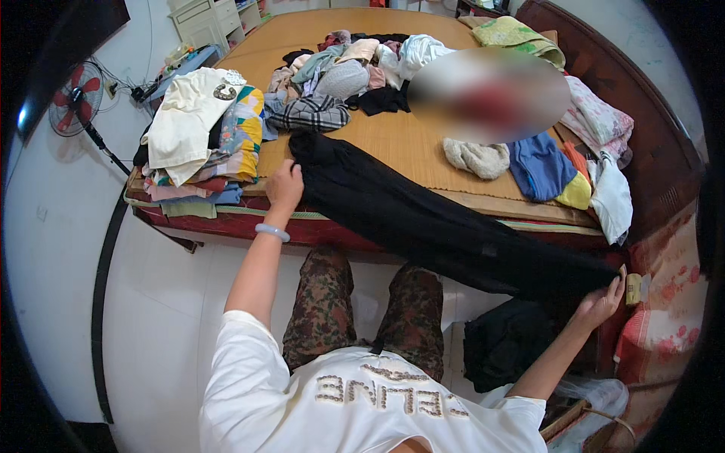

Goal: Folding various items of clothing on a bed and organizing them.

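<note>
A long black garment (419, 218), perhaps trousers, is stretched between my hands across the front edge of the bed. My left hand (285, 184) grips its left end near the mattress edge; a pale bangle circles that wrist. Out to the right, my right hand (603, 297) holds the other end, its fingers partly extended over the cloth. Beyond the garment lies a loose heap of mixed clothes (342, 76), with a black and white checked piece (310, 113) at its near side. A stack of folded clothes, topped by a cream garment (184, 122), stands at the bed's left corner.
Blue cloth (541, 167) and a fluffy beige item (477, 158) lie on the bed's right part, near a dark wooden headboard (612, 73). A blurred patch hides part of the bed. Dark cloth (507, 342) hangs low at right. A fan (76, 99) stands left.
</note>
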Demonstrator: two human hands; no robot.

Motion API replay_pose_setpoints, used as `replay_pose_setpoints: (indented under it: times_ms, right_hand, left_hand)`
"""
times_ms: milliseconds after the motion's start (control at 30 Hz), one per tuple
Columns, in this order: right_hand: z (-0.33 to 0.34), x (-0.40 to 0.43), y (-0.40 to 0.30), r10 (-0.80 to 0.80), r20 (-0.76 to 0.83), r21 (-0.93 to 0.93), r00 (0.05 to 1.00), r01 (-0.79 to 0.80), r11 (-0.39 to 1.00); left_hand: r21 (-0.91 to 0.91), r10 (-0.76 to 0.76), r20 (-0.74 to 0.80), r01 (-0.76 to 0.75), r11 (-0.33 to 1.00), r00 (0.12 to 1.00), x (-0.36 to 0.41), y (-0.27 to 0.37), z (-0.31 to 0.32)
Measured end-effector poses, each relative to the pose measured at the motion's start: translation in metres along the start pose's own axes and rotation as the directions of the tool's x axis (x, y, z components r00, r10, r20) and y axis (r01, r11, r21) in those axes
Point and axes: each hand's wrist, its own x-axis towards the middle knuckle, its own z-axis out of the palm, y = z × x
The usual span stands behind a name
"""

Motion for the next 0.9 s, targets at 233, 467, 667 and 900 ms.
replay_pose_setpoints:
  times_ms: [233,467,667,900]
  right_hand:
    - [-0.055,0.009,0.006,0.093,-0.027,-0.056,0.995,-0.095,0.994]
    - [-0.074,-0.013,0.02,0.234,0.014,-0.179,0.972,-0.228,0.957]
    - [-0.082,-0.034,0.005,0.283,0.014,-0.266,0.959,-0.269,0.926]
    - [-0.092,-0.036,-0.001,0.277,0.015,-0.251,0.961,-0.265,0.931]
  left_hand:
    - [-0.856,-0.104,0.512,0.495,-0.151,0.853,-0.096,-0.016,-0.11]
    - [-0.509,-0.386,0.727,0.823,0.253,0.568,-0.218,-0.112,-0.114]
    - [-0.318,-0.436,0.725,0.821,0.474,0.532,-0.246,-0.14,-0.136]
    - [0.116,-0.455,0.754,0.585,0.803,0.475,-0.244,-0.158,-0.15]
